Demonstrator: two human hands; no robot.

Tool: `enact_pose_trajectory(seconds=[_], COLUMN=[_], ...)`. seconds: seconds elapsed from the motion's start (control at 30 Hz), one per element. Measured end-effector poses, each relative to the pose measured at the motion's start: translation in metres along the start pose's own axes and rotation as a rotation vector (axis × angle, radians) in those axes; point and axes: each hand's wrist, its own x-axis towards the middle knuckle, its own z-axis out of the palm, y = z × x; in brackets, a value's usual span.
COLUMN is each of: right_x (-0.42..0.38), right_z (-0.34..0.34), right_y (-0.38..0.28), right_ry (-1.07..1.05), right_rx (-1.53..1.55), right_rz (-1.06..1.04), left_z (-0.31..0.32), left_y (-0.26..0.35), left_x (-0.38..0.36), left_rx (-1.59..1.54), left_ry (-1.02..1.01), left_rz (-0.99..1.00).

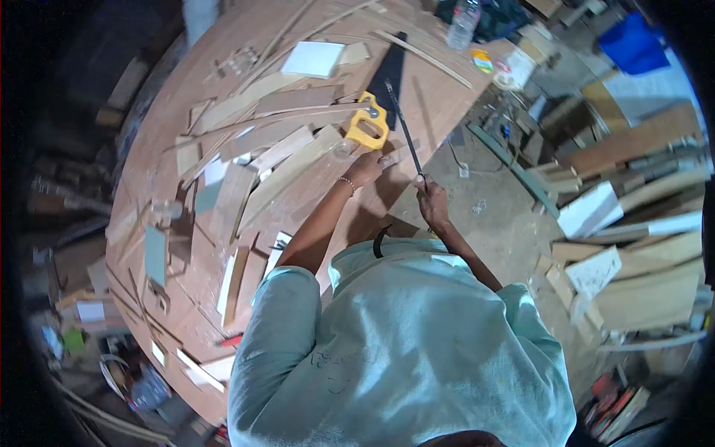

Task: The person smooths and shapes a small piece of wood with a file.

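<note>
My right hand (432, 200) is closed around the lower end of a long thin dark tool (406, 132), which points up and slightly left over the table's edge. My left hand (364, 168) lies near that edge, its fingers round a small light wooden piece (392, 157). Just above my left hand is the yellow handle (368, 134) of a hand saw, whose dark blade (389, 71) stretches toward the far side of the table. The tool crosses beside the blade.
Wood strips and boards (287, 100) cover much of the round wooden table (186, 298). A white square piece (313, 59) and a plastic bottle (463, 26) stand out at the far side. Planks (640, 238) are stacked on the right, with a green strip (514, 167) on the floor.
</note>
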Motion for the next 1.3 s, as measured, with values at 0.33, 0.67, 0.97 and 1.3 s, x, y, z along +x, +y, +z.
enact_pose_trajectory(seconds=[0.33,0.67,0.97,1.3], right_x=[-0.055,-0.084,-0.126,-0.158], right_z=[0.007,0.025,0.047,0.044], right_y=[0.017,0.011,0.015,-0.036], right_ry=[0.143,0.095,0.197,0.234], right_rx=[-0.123,-0.143,-0.156,-0.223], right_rz=[0.156,0.279,0.329,0.566], left_z=[0.027,0.019,0.046,0.044], left_y=[0.007,0.021,0.008,0.017], left_x=[0.004,-0.03,-0.053,-0.066], left_rx=[0.134,0.222,0.273,0.365], left_ry=[0.019,-0.002,0.088,0.03], left_rz=[0.314,0.396,0.536,0.695])
